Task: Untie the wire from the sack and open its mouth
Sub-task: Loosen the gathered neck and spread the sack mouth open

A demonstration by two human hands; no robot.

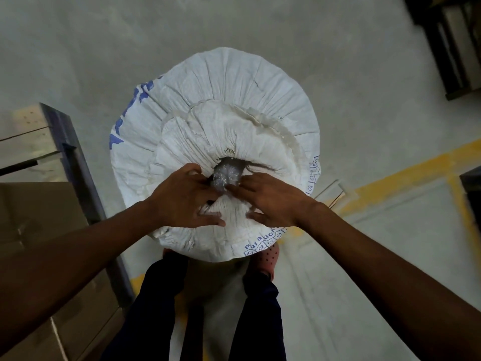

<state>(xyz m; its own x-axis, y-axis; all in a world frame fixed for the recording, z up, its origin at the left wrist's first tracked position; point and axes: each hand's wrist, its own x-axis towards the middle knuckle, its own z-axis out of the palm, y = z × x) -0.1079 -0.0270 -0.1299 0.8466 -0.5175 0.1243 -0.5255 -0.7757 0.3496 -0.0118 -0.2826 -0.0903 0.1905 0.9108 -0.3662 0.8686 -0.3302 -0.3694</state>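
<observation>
A white woven sack with blue print stands upright on the floor, seen from above. Its gathered mouth fans out in pleats around a small central gap, where a clear plastic inner liner shows. My left hand rests on the pleated fabric left of the gap, fingers spread and tips curled into the folds. My right hand lies on the fabric to the right, fingertips at the liner's edge. No wire is visible; the neck under my hands is hidden.
A blue metal frame with cardboard boxes stands close on the left. Yellow floor lines run on the right. A dark pallet or rack is at the top right. My legs and a pink shoe are below the sack.
</observation>
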